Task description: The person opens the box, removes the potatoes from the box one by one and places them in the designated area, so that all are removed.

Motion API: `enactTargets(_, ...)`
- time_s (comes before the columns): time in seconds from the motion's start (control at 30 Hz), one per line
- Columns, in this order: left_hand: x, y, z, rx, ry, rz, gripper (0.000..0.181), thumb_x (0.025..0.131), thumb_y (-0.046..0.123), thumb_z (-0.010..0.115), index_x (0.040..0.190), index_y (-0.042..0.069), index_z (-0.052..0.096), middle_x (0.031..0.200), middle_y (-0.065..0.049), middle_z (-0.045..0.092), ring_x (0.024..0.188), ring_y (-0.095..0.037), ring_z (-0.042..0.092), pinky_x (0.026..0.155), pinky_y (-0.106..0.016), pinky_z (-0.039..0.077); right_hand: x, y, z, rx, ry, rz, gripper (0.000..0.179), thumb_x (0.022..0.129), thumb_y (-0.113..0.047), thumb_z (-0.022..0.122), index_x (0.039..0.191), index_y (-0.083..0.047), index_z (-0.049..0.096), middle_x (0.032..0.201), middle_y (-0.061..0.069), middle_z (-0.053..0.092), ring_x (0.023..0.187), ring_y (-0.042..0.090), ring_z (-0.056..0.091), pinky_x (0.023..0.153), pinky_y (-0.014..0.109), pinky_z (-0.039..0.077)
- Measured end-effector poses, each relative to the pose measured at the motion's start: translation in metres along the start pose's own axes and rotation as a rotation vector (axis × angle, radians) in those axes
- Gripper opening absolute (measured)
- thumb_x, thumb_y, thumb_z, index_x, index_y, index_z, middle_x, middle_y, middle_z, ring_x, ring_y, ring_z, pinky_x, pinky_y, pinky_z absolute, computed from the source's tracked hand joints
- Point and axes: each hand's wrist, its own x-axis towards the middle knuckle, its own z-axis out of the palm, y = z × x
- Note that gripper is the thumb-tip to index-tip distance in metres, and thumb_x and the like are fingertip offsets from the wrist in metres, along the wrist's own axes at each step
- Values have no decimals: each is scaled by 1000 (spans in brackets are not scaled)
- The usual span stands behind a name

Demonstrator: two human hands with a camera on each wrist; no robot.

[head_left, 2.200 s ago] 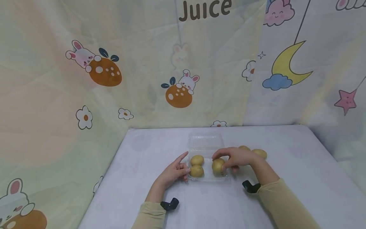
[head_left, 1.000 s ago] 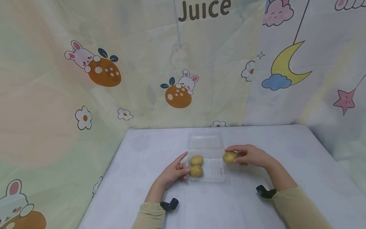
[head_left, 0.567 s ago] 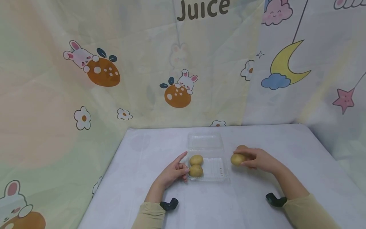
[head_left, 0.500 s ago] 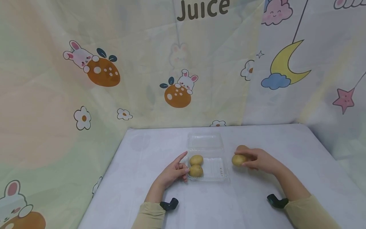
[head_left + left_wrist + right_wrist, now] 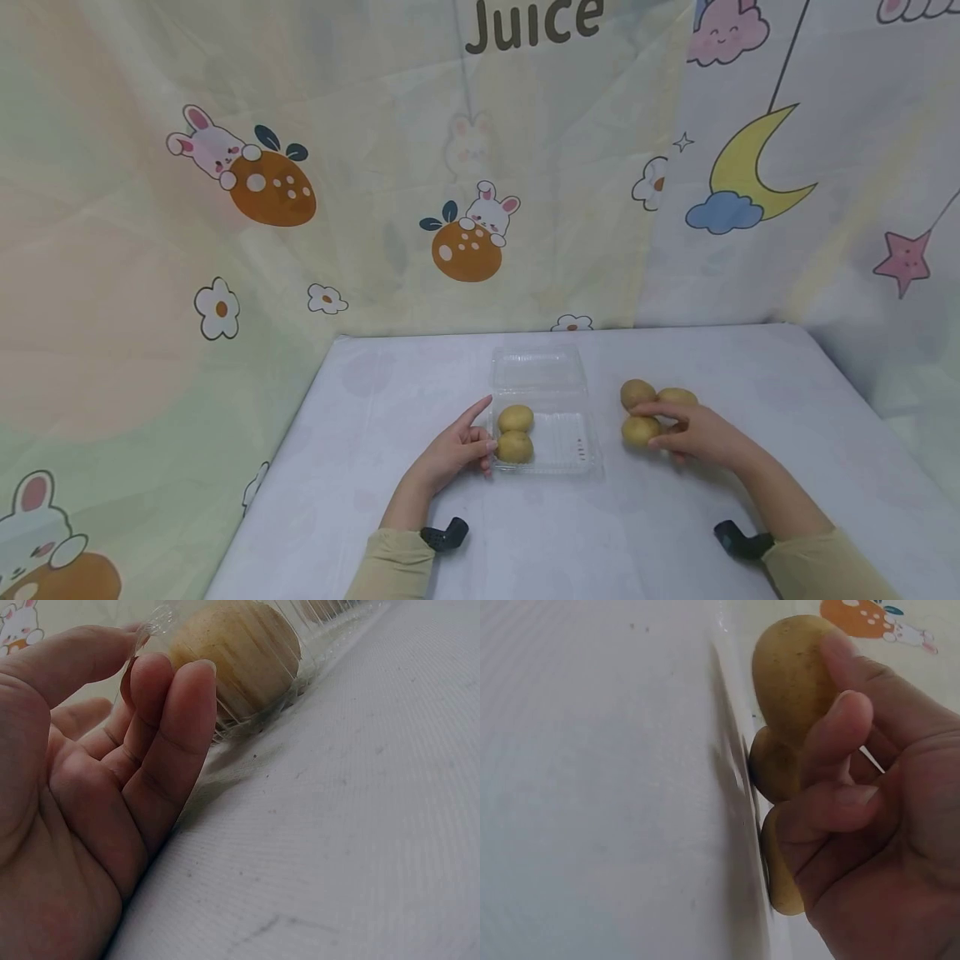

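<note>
In the head view, a clear plastic clamshell container lies with its lid folded back. Inside on the left are two potatoes, a far one and a near one. My left hand pinches its left rim, index finger pointing away along the side; a potato shows through the plastic in the left wrist view. My right hand holds a potato between thumb and fingers, right of the container. Close behind are two more potatoes, one browner and one partly covered by my hand.
A white cloth covers the table. Behind it hangs a printed curtain. A black wrist device sits at the left cuff and another wrist device at the right cuff.
My right hand has taken a potato out of the container's right side and carried it rightward and slightly nearer, beside the two outside. My left hand has stayed put.
</note>
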Motion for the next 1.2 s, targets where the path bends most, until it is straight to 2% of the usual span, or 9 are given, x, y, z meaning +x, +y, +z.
enactTargets(0.07, 0, 0, 0, 2, 3, -2, 88, 91, 20, 71, 159, 29, 16, 82, 0, 60, 66, -12, 59, 71, -35, 59, 0, 4, 0, -5, -6, -5, 55, 85, -37, 76, 135, -21, 59, 110, 13, 62, 54, 15, 58, 49, 28, 48)
enactTargets(0.23, -1, 0, -1, 5, 8, -5, 88, 91, 21, 72, 159, 29, 17, 83, 0, 61, 67, -12, 59, 71, -36, 60, -1, 13, 1, 11, -8, 8, 56, 86, -36, 75, 136, -21, 58, 85, 9, 64, 51, 13, 56, 47, 28, 47)
enactTargets(0.27, -1, 0, -1, 6, 8, -5, 88, 91, 21, 72, 159, 29, 17, 83, 0, 61, 67, -12, 59, 71, -36, 60, -1, 14, 1, 11, -4, 11, 56, 86, -36, 75, 137, -21, 58, 84, 9, 64, 51, 13, 56, 47, 28, 47)
enactTargets(0.4, -1, -1, -1, 9, 10, -5, 88, 91, 22, 72, 159, 30, 17, 83, 0, 60, 67, -12, 59, 71, -36, 60, -2, 16, 2, -4, 19, 12, 56, 86, -37, 75, 137, -21, 58, 101, 11, 66, 51, 13, 56, 47, 28, 48)
enactTargets(0.5, -1, -1, -1, 10, 11, -3, 88, 91, 22, 72, 159, 30, 17, 83, 0, 60, 67, -12, 59, 71, -36, 60, -3, 16, 2, -16, 28, 12, 57, 86, -37, 75, 137, -20, 58, 107, 12, 66, 51, 13, 57, 48, 29, 48)
enactTargets(0.63, -1, 0, -1, 10, 9, -3, 88, 91, 22, 72, 159, 30, 17, 83, 0, 60, 67, -12, 59, 71, -36, 60, -4, 16, 2, -33, 23, 13, 58, 87, -38, 74, 139, -19, 56, 87, 6, 67, 51, 13, 57, 48, 28, 47)
enactTargets(0.77, 0, 0, 0, 9, 5, -2, 88, 91, 20, 71, 159, 29, 17, 82, 0, 60, 67, -12, 58, 71, -36, 59, -5, 15, 0, -15, 11, 6, 57, 89, -36, 73, 139, -16, 55, 66, 0, 61, 52, 13, 57, 49, 27, 46)
enactTargets(0.9, 0, -1, 0, 11, 8, -3, 87, 91, 20, 71, 159, 30, 17, 82, 1, 59, 66, -12, 58, 71, -36, 59, -6, 16, -1, 21, 1, -5, 55, 90, -31, 72, 139, -14, 54, 66, 0, 60, 53, 13, 57, 48, 27, 46)
enactTargets(1.2, 0, 0, 0, 2, 13, -8, 86, 90, 22, 73, 157, 35, 21, 83, 0, 60, 66, -12, 59, 71, -36, 60, -7, 17, -3, 12, -3, -43, 51, 92, -29, 70, 138, -12, 55, 62, 3, 60, 49, 10, 50, 44, 28, 44)
